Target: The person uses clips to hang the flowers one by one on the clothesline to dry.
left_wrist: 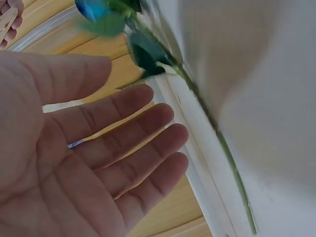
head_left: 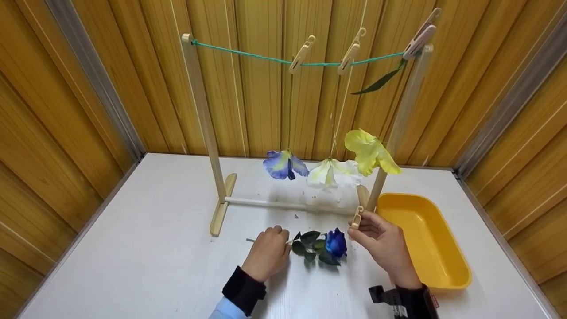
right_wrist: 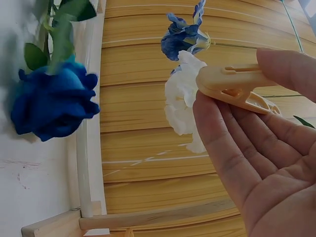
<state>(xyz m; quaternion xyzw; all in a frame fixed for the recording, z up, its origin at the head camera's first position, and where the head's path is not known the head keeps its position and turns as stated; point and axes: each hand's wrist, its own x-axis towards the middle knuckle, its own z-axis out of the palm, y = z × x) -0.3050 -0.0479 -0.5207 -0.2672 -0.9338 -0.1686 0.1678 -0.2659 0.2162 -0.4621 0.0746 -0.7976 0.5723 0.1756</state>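
Observation:
A blue rose (head_left: 336, 243) with green leaves lies on its side on the white table. My left hand (head_left: 268, 252) is over its stem; in the left wrist view the fingers (left_wrist: 133, 140) are straight and spread beside the bare stem (left_wrist: 217, 128), holding nothing. Between thumb and fingers, my right hand (head_left: 385, 248) pinches a cream clothespin (right_wrist: 237, 86), just right of the rose head. Behind the hands, a purple-blue flower (head_left: 285, 164), a white flower (head_left: 334, 173) and a yellow flower (head_left: 371, 153) hang head down at the wooden rack.
The rack's left post (head_left: 203, 119) and right post (head_left: 405, 110) carry a green cord (head_left: 248, 53). Several clothespins grip it, one pink (head_left: 418, 40) with a long green leaf (head_left: 383, 83) below. A yellow basin (head_left: 443, 248) stands to the right, beside my right forearm.

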